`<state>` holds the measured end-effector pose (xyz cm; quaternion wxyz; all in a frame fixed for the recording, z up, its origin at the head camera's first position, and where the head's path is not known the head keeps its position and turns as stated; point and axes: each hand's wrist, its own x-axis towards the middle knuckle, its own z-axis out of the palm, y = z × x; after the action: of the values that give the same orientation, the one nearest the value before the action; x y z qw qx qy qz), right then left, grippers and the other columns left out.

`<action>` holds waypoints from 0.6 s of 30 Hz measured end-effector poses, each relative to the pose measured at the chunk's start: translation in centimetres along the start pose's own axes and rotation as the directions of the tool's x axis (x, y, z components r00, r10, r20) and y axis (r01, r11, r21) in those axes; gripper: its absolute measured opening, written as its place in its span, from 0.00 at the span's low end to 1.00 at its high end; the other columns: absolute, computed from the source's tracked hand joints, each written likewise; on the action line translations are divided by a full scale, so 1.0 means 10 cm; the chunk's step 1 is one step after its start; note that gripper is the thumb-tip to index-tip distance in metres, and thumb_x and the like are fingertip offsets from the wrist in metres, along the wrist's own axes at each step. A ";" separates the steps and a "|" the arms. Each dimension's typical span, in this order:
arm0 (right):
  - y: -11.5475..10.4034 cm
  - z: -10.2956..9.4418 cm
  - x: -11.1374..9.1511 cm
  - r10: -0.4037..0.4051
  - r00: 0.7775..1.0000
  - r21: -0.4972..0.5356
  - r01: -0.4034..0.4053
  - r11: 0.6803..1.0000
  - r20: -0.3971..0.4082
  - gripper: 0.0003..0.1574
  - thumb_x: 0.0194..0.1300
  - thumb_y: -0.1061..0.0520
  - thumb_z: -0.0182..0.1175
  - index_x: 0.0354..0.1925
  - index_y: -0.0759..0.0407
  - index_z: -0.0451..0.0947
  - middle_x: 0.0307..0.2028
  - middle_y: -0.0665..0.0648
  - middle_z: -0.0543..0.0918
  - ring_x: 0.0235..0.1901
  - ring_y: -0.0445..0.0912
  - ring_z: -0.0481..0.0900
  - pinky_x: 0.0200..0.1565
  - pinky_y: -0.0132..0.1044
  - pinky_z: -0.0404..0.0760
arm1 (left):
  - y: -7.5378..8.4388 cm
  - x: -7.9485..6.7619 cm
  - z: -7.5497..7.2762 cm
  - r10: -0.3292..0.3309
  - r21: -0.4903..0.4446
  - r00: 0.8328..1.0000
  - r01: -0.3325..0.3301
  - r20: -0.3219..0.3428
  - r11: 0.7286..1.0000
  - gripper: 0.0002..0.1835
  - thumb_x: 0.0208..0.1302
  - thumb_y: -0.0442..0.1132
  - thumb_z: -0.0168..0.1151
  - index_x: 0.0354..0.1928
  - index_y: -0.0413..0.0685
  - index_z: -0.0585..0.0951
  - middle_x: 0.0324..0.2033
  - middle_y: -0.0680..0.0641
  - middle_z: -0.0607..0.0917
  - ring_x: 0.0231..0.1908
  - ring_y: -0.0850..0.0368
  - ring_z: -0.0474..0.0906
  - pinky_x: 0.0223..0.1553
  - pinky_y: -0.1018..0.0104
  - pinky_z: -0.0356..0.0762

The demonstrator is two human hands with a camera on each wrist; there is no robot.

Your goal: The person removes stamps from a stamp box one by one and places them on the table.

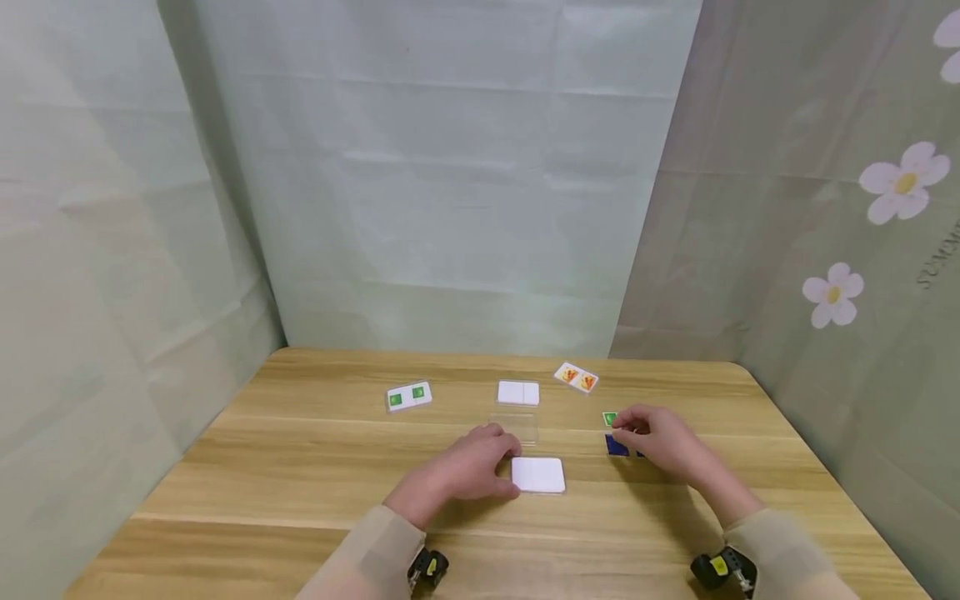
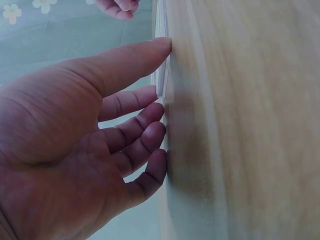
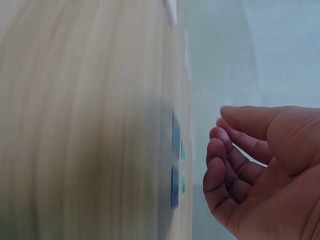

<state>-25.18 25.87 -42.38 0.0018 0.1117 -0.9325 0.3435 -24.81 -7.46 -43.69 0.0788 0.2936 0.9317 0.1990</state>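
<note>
My left hand (image 1: 468, 467) holds a white two-part card (image 1: 537, 475) in a clear holder by its left end, thumb at the near corner and index finger at the far one. In the left wrist view, the thumb tip overlaps the holder's edge (image 2: 162, 80) close to the table. My right hand (image 1: 663, 437) hovers over small square cards, fingers loosely bent and nothing seen between them. Beneath it lie a dark blue square (image 1: 617, 446) and, partly covered by the hand, a second one (image 3: 175, 187). A green-printed square (image 1: 609, 419) lies just beyond.
An empty clear holder (image 1: 517, 427) lies beyond the white card, with another white card (image 1: 518, 392) behind it. A card with two green pictures (image 1: 409, 397) is at the far left, and one with two orange pictures (image 1: 576, 377) at the back right. Curtains surround the wooden table (image 1: 300, 475).
</note>
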 end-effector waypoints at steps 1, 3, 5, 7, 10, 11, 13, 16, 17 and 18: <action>-0.03 0.03 0.00 -0.009 1.000 0.013 0.009 1.000 0.007 0.09 0.76 0.57 0.72 0.49 0.62 0.88 0.41 0.51 0.87 0.41 0.46 0.82 0.44 0.41 0.82 | 0.00 0.00 0.00 0.001 0.002 1.000 -0.001 0.000 1.000 0.26 0.64 0.48 0.84 0.60 0.49 0.86 0.52 0.52 0.82 0.49 0.58 0.74 0.58 0.58 0.79; -0.08 0.08 0.00 -0.043 0.999 0.039 0.042 0.998 0.022 0.10 0.75 0.58 0.73 0.50 0.62 0.88 0.40 0.50 0.87 0.40 0.45 0.81 0.43 0.40 0.82 | -0.01 0.01 0.01 -0.001 0.006 1.000 0.001 0.000 1.000 0.26 0.64 0.48 0.84 0.60 0.50 0.86 0.52 0.52 0.82 0.49 0.58 0.74 0.59 0.58 0.79; -0.13 0.13 -0.01 -0.087 0.995 0.058 0.085 0.995 0.039 0.11 0.74 0.58 0.73 0.50 0.63 0.88 0.39 0.50 0.86 0.40 0.45 0.81 0.42 0.38 0.81 | -0.01 0.01 0.01 -0.001 0.011 1.000 0.001 0.000 1.000 0.26 0.64 0.49 0.84 0.60 0.50 0.86 0.52 0.52 0.82 0.50 0.58 0.74 0.59 0.58 0.79; -0.17 0.18 -0.02 -0.119 0.991 0.090 0.113 0.989 0.064 0.12 0.73 0.59 0.73 0.51 0.64 0.88 0.38 0.49 0.85 0.39 0.45 0.79 0.40 0.36 0.80 | -0.02 0.01 0.02 -0.003 0.016 1.000 0.003 0.002 1.000 0.26 0.65 0.49 0.84 0.60 0.50 0.86 0.53 0.52 0.82 0.50 0.58 0.74 0.59 0.58 0.79; -0.20 0.24 -0.03 -0.151 0.983 0.141 0.135 0.981 0.106 0.13 0.74 0.59 0.72 0.52 0.65 0.87 0.39 0.50 0.84 0.39 0.45 0.79 0.39 0.34 0.79 | -0.02 0.01 0.02 0.001 0.018 1.000 -0.002 0.006 1.000 0.26 0.65 0.49 0.84 0.60 0.50 0.86 0.53 0.52 0.82 0.50 0.58 0.75 0.60 0.58 0.79; -0.21 0.27 -0.03 -0.154 0.981 0.155 0.136 0.979 0.118 0.14 0.74 0.59 0.72 0.53 0.65 0.87 0.39 0.50 0.84 0.39 0.45 0.79 0.39 0.34 0.79 | -0.01 0.01 0.02 0.004 0.018 1.000 -0.004 0.007 1.000 0.26 0.65 0.49 0.83 0.61 0.50 0.86 0.54 0.52 0.82 0.50 0.58 0.75 0.60 0.58 0.79; -0.22 0.30 -0.03 -0.159 0.977 0.170 0.135 0.976 0.140 0.15 0.74 0.59 0.72 0.55 0.65 0.87 0.40 0.50 0.85 0.40 0.45 0.80 0.40 0.34 0.80 | -0.01 0.01 0.02 0.006 0.017 1.000 -0.006 0.009 1.000 0.26 0.65 0.49 0.83 0.61 0.49 0.86 0.54 0.52 0.82 0.51 0.58 0.75 0.60 0.59 0.80; -0.23 0.35 -0.01 -0.176 0.970 0.170 0.147 0.974 0.165 0.17 0.74 0.57 0.73 0.56 0.64 0.87 0.41 0.50 0.85 0.42 0.45 0.81 0.43 0.35 0.81 | 0.00 0.01 0.01 0.003 0.014 1.000 -0.003 0.010 1.000 0.27 0.66 0.49 0.83 0.62 0.49 0.85 0.54 0.52 0.82 0.51 0.58 0.75 0.60 0.58 0.80; -0.23 0.36 0.00 -0.182 0.968 0.173 0.152 0.973 0.175 0.18 0.74 0.57 0.74 0.56 0.64 0.87 0.42 0.51 0.86 0.42 0.45 0.82 0.43 0.35 0.81 | 0.00 0.01 0.01 0.001 0.016 1.000 -0.001 0.010 1.000 0.27 0.66 0.49 0.83 0.62 0.49 0.85 0.54 0.52 0.82 0.50 0.58 0.75 0.59 0.59 0.80; -0.24 0.37 0.00 -0.187 0.964 0.176 0.154 0.972 0.188 0.19 0.73 0.57 0.74 0.57 0.64 0.87 0.42 0.51 0.86 0.42 0.45 0.82 0.43 0.35 0.81 | 0.00 0.01 0.01 -0.001 0.016 1.000 0.001 0.010 1.000 0.27 0.66 0.49 0.83 0.62 0.49 0.85 0.54 0.52 0.82 0.50 0.59 0.75 0.59 0.59 0.80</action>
<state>-24.43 21.72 -43.68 -0.0728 0.2261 -0.8841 0.4023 -24.90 -7.33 -43.82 0.0813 0.2945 0.9330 0.1900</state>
